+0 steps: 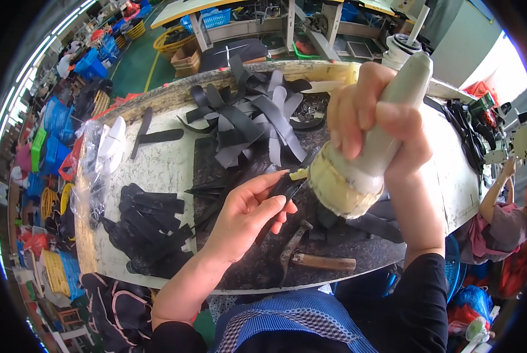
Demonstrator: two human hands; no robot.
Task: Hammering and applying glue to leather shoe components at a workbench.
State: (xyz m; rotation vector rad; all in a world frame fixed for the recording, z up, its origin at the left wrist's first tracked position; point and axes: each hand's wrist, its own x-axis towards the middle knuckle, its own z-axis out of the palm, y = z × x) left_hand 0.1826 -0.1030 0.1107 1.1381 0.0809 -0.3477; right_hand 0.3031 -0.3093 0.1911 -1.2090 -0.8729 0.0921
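My right hand [381, 112] grips a pale grey squeeze bottle [406, 88], tilted with its wide end down. Yellowed, glue-like crust coats that end, and a small yellowish nozzle [299, 174] sticks out of it. Pinched between my left thumb and fingers is a black strap piece [282, 194]; my left hand [246, 213] keeps it just below the nozzle. The tip meets or nearly meets the strap's upper end; I cannot tell which. Below them, a wooden-handled hammer [322, 262] lies on the dark work mat [246, 267].
Loose black strips [246, 117] are heaped beyond my hands, beside small metal buckles [310, 109]. More black strips [146, 226] lie at left, near a clear plastic bag [93, 182]. A wooden rim [152, 94] edges the table. Another person [502, 229] sits at right.
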